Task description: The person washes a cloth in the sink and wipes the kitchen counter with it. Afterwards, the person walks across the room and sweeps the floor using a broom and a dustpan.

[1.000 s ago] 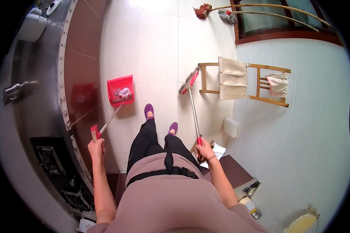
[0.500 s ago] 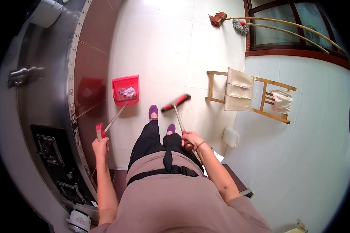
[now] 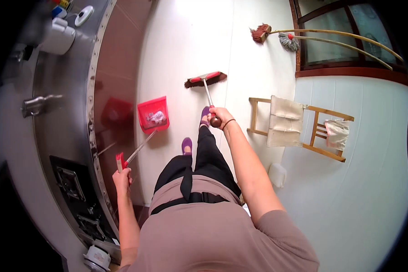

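My left hand is closed round the handle of a red dustpan, beside the counter front. A crumpled, whitish piece of rubbish lies in the pan, which rests at or just above the floor. In my right hand is the handle of a broom, its fingers wrapped near the brown end. The broom's red-topped head with dark bristles is on the pale floor ahead of my feet, to the right of the dustpan.
A steel counter with a gas hob runs along the left. On the right stand a wooden chair with a cloth on it and a white container. Two mops lean near the dark-framed window.
My right arm has reached forward, carrying the broom head farther ahead and turning it. My right foot has stepped forward. The dustpan stays in my left hand with the rubbish in it.
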The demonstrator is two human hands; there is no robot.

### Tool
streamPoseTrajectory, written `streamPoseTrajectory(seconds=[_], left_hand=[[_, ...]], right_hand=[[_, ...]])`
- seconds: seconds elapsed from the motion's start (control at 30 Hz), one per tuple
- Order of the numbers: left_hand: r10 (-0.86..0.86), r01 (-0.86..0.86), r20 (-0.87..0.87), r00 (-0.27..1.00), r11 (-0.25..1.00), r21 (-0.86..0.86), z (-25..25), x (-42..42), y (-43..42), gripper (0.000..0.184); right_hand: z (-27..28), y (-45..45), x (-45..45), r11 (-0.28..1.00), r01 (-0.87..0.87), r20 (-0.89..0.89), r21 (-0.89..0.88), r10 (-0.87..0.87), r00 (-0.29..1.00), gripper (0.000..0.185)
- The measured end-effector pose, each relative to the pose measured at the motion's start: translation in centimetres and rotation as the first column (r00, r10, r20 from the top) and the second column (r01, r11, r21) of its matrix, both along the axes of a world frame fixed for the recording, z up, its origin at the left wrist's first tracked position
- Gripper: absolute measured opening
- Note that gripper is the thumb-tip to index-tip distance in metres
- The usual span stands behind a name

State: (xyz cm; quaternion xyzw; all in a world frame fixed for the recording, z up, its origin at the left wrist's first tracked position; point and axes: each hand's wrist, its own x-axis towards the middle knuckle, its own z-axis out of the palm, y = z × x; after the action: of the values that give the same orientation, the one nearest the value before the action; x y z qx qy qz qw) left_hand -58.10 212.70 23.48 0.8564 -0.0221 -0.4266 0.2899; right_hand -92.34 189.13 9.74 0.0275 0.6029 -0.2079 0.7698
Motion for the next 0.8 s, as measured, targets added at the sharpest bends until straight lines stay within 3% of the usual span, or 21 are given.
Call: streamPoseTrajectory(seconds=[0.1,0.23,0.3,0.37,0.43,0.53,0.63,0.67,0.73,0.77,0.8], left_hand=[[0.067,-0.067,0.011,0.998,0.997,0.028,-0.6,-0.8,-2.6,0.012],[0.059,-0.059,0.001,0.998,0.997,0.048,-0.7,-1.5,-7.1,0.011],[0.059,-0.059,-0.002,0.998,0.997,0.040,-1.2,-1.2,-10.0,0.009],[0.048,-0.048,-0.007,0.999,0.997,0.060,-1.7,-0.7,-11.9,0.011],[0.043,-0.043,-0.016,0.999,0.998,0.039,-1.5,-0.6,-14.4,0.016],[0.046,-0.044,-0.025,0.999,0.997,0.061,-1.8,-0.5,-16.7,0.021],[0.043,-0.040,-0.040,0.998,0.997,0.061,-1.8,-0.6,-20.7,0.021],[0.016,-0.014,-0.044,0.999,0.999,0.049,-2.0,-0.4,-22.0,0.020],[-0.020,0.022,-0.050,0.999,0.999,0.049,-2.1,-0.1,-24.4,0.019],[-0.069,0.072,-0.050,0.996,0.995,0.071,-2.4,0.3,-26.0,0.017],[-0.109,0.114,-0.051,0.993,0.989,0.097,-2.5,0.7,-27.2,0.015]], right_hand=[[-0.9,-2.1,-2.4,0.998,-0.018,0.073,-0.053,0.022,0.997,0.009],[1.1,-2.7,-6.1,0.992,-0.046,-0.006,-0.113,0.046,0.999,0.014],[2.0,-3.1,-8.7,0.966,-0.176,-0.052,-0.191,0.169,0.984,0.018],[3.7,-1.8,-11.8,0.962,-0.199,-0.038,-0.186,0.195,0.980,0.022],[7.7,0.5,-14.0,0.948,-0.268,-0.133,-0.174,0.247,0.960,0.027],[13.5,4.8,-16.2,0.938,-0.344,-0.240,-0.053,0.322,0.916,0.042],[15.8,7.4,-17.1,0.911,-0.395,-0.337,0.121,0.412,0.847,0.055],[15.6,6.8,-17.1,0.912,-0.391,-0.341,0.125,0.410,0.846,0.055],[16.1,5.6,-16.8,0.867,-0.394,-0.349,0.305,0.487,0.801,0.042],[14.9,5.2,-16.8,0.871,-0.387,-0.355,0.304,0.480,0.802,0.042],[12.4,5.2,-17.4,0.837,-0.410,-0.314,0.362,0.523,0.792,0.030]])
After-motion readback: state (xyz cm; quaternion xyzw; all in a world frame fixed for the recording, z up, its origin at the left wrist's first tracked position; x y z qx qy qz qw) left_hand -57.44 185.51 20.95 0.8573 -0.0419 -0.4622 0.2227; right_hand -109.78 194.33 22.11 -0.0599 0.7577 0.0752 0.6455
